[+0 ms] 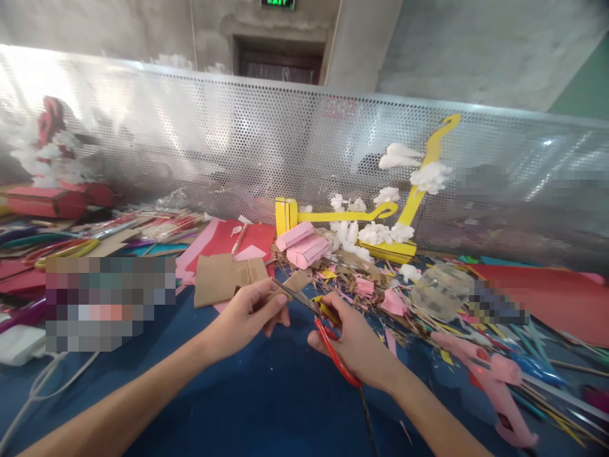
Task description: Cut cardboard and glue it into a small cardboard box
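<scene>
My right hand [356, 339] grips a pair of scissors [335, 355] by the red handles, with a yellow part showing under the fingers. The blades point up and left, their tips close to the fingers of my left hand [254, 311]. That hand is closed in a pinch at the middle of the blue table; what it holds is too small to make out. Just behind it lies a sheet of brown cardboard [214, 279]. Two pink folded paper prisms [307, 251] rest beyond the blades, at the edge of a heap of paper and cardboard scraps [361, 285].
A yellow paper structure with white puffs [387, 251] stands by the perforated metal screen [228, 139]. At right lie a pink glue gun [495, 381], a clear plastic container [442, 292] and red sheets [537, 298]. Craft materials and a white cable [35, 397] crowd the left.
</scene>
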`<action>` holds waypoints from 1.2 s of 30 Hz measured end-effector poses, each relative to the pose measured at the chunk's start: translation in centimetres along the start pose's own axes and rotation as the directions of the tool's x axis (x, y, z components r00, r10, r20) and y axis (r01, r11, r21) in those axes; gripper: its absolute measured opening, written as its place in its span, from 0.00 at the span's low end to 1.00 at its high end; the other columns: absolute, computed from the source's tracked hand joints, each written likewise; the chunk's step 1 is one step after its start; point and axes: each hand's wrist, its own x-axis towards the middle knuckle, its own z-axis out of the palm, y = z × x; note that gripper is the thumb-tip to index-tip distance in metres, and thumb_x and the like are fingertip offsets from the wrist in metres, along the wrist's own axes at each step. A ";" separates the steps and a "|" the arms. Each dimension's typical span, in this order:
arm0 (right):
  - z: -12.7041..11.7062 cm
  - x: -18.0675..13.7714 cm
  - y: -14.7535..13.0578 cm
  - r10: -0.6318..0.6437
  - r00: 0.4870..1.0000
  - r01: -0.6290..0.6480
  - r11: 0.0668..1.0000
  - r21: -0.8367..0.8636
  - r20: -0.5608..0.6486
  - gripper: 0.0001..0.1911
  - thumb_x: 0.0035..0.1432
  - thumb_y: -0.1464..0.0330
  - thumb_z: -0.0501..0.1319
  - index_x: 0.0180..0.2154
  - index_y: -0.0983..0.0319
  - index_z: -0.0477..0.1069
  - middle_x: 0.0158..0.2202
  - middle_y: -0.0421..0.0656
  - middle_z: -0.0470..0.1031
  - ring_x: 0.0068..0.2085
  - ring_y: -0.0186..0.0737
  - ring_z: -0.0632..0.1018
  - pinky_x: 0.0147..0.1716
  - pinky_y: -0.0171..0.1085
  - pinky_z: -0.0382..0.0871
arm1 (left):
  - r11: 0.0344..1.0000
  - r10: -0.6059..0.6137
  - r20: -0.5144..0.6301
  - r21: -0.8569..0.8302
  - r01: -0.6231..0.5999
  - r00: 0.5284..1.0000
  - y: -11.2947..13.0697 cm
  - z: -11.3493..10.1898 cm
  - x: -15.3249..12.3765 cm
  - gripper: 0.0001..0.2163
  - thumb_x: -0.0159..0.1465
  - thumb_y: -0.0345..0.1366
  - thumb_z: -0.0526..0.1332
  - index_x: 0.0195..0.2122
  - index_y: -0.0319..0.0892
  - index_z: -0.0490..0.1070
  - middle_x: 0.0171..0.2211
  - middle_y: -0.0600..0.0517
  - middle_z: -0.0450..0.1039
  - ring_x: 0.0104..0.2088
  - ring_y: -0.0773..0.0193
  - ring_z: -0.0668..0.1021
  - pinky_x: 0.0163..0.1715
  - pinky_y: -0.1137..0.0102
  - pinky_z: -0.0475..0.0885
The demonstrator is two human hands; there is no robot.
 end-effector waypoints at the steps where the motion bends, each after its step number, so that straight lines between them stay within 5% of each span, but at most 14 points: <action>1: 0.0 0.0 0.0 -0.001 1.000 0.001 1.000 0.002 -0.002 0.19 0.56 0.58 0.69 0.41 0.59 0.63 0.35 0.37 0.66 0.35 0.39 0.65 0.36 0.37 0.59 | 1.000 0.001 -0.002 -0.001 -0.001 1.000 0.0 0.0 0.0 0.14 0.74 0.45 0.55 0.35 0.41 0.68 0.30 0.54 0.75 0.23 0.72 0.70 0.26 0.72 0.66; 14: -0.2 0.0 -0.2 -0.040 0.999 0.040 0.999 0.036 0.017 0.14 0.57 0.61 0.68 0.36 0.60 0.66 0.31 0.35 0.64 0.31 0.35 0.63 0.31 0.34 0.58 | 0.998 -0.011 0.040 0.064 0.009 0.999 -0.1 -0.1 -0.1 0.15 0.74 0.45 0.54 0.35 0.41 0.68 0.31 0.54 0.75 0.23 0.73 0.69 0.25 0.73 0.65; 23: 0.3 -0.2 -0.2 -0.011 0.999 0.013 0.998 0.053 -0.049 0.21 0.53 0.59 0.72 0.26 0.59 0.61 0.22 0.31 0.58 0.26 0.31 0.57 0.25 0.33 0.52 | 1.000 -0.031 0.064 0.004 0.030 0.997 -0.2 -0.2 -0.1 0.14 0.74 0.45 0.55 0.36 0.41 0.66 0.29 0.54 0.75 0.22 0.72 0.68 0.24 0.73 0.63; 36: 1.2 0.1 0.0 0.200 0.979 -0.200 0.911 0.361 0.040 0.25 0.42 0.51 0.75 0.22 0.59 0.63 0.18 0.32 0.61 0.19 0.30 0.61 0.17 0.32 0.54 | 1.000 -0.007 0.101 -0.020 0.009 0.995 0.8 -1.0 0.3 0.18 0.73 0.47 0.56 0.32 0.39 0.70 0.31 0.52 0.74 0.21 0.73 0.68 0.22 0.74 0.62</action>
